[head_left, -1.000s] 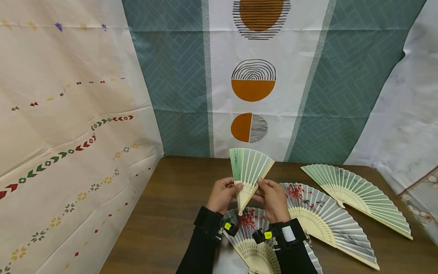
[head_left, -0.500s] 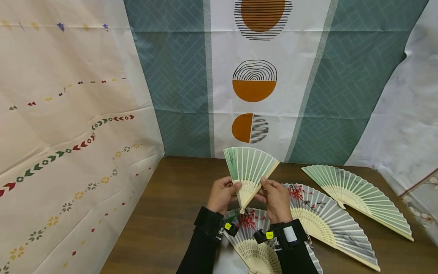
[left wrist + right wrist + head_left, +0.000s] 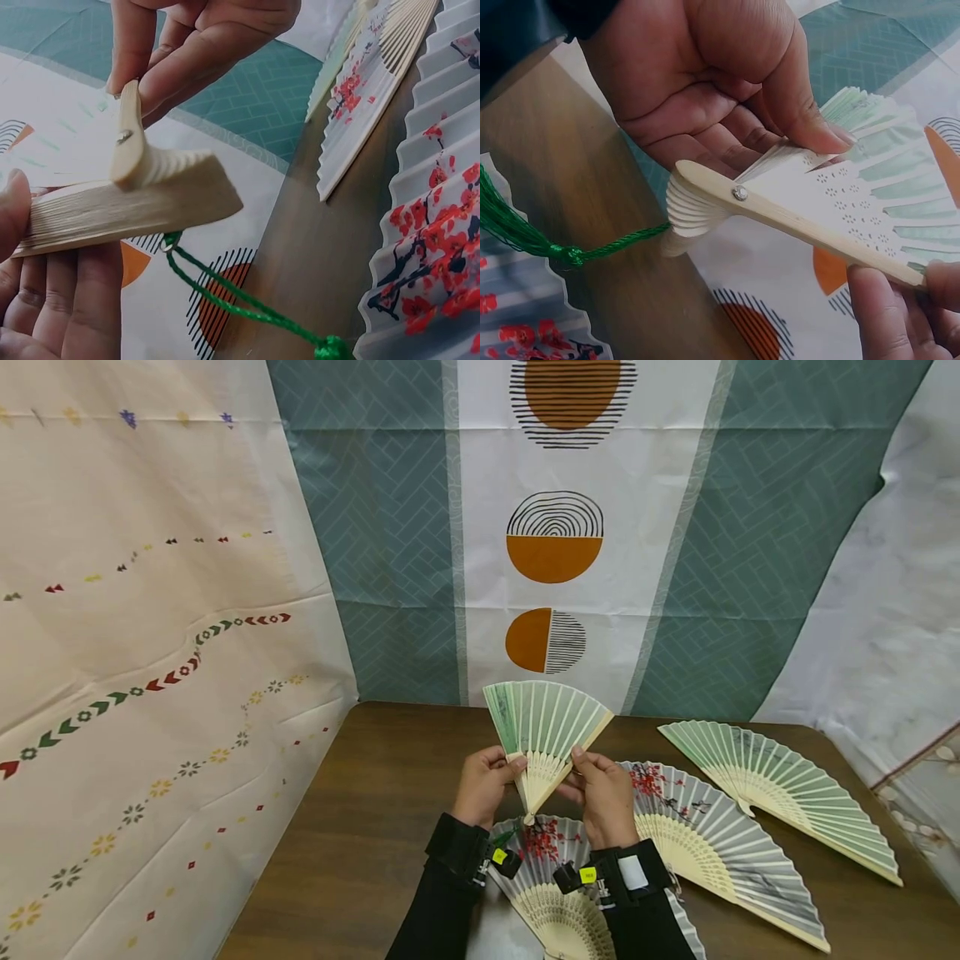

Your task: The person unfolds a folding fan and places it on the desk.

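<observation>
Above the surface (image 3: pixel 390 827) our left hand (image 3: pixel 486 785) and right hand (image 3: pixel 603 793) pinch the green fan (image 3: pixel 543 731), spread wider than a second ago.

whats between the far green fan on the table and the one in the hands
In the head view, the red-blossom fan lies open on the table, between the far green fan and the held green fan.

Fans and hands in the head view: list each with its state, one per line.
Green fan: partly spread, held up above the table.
Left hand: grips the fan's left ribs.
Right hand: pinches the right guard stick.
Plum-blossom fan: fully open, flat on the table.
Far green fan: fully open, flat.
Near blossom fan: open, under the wrists.
</observation>
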The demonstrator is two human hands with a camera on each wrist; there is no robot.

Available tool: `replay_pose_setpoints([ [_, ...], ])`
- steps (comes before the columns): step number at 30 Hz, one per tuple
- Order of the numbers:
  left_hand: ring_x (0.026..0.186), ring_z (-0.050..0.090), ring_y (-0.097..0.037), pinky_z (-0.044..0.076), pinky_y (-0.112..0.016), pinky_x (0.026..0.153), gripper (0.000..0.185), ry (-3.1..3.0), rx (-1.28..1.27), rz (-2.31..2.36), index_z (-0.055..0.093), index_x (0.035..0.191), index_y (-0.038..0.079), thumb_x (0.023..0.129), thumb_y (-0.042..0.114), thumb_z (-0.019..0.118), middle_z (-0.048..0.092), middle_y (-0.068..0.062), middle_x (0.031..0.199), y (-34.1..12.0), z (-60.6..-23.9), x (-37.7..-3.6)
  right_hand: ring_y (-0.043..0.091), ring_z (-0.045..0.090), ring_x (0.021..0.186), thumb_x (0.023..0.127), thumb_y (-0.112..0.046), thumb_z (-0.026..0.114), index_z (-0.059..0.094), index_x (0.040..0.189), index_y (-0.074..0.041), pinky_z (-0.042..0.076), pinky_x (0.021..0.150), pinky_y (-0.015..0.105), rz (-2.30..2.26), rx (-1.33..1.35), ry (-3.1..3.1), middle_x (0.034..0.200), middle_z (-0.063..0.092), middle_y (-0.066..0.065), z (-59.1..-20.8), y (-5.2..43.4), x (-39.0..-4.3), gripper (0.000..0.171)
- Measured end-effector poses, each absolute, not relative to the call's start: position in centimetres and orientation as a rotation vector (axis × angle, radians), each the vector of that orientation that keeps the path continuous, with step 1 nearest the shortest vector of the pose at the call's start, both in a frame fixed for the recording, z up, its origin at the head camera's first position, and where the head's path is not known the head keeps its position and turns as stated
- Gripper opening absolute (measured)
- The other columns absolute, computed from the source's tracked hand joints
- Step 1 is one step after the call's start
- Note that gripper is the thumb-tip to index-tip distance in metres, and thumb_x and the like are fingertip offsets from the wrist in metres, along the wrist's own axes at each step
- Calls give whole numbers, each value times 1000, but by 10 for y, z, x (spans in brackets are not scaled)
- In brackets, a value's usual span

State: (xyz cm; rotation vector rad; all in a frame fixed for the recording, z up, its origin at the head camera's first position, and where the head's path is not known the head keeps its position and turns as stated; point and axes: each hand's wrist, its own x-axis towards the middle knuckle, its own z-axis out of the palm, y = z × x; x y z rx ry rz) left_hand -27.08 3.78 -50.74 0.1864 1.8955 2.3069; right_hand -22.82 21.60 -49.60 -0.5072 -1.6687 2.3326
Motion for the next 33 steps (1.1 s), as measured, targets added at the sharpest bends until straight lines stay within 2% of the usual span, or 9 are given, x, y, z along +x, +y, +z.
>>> replay_pose_setpoints([
  [5,80,72,-9,63,-26,72,21,1894,177,2329,75,115,-17,109,3,74,79,2,87,38,-508,-271,8,71,71,118,-14,64,72,116,3,71,71,26,2341,-508,-1637,87,64,-2,-496,215,-228,18],
  [8,79,72,-9,63,-27,72,20,1891,166,2333,76,113,-16,109,4,75,78,4,85,37,-508,-271,8,70,71,118,-13,64,71,121,5,71,71,25,2344,-514,-1626,87,63,-2,-496,215,-227,20],
  [12,76,69,-9,63,-28,72,20,1869,145,2340,72,91,-5,109,4,74,65,5,73,36,-508,-271,8,69,72,118,-14,63,72,122,4,71,71,25,2332,-510,-1613,86,62,-2,-497,215,-227,21],
  [15,75,69,-9,65,-26,72,25,1846,130,2355,68,86,1,110,3,74,60,5,69,34,-507,-271,8,71,74,119,-15,63,72,120,3,71,72,25,2322,-501,-1602,87,63,-2,-497,217,-227,21],
  [19,75,70,-9,66,-25,72,21,1834,129,2370,70,89,0,109,3,75,61,5,70,34,-506,-271,9,73,74,118,-16,64,74,118,2,72,72,27,2317,-504,-1587,88,65,-1,-497,218,-228,20],
  [23,73,67,-9,66,-27,72,26,1832,131,2371,67,85,5,109,3,75,57,4,68,35,-506,-273,9,69,72,118,-16,65,75,108,-3,72,72,28,2314,-513,-1571,86,62,-1,-497,217,-229,19],
  [28,79,74,-8,68,-32,75,14,1830,138,2355,76,100,-4,110,5,74,75,8,79,34,-506,-274,9,74,73,118,-15,65,75,110,-2,71,71,27,2321,-510,-1562,89,66,-2,-496,218,-228,18],
  [33,78,76,-8,69,-33,76,17,1836,148,2339,77,108,-9,111,8,74,78,7,82,33,-507,-275,8,74,71,117,-15,66,76,112,0,71,69,26,2304,-516,-1567,88,67,-2,-495,217,-229,18],
])
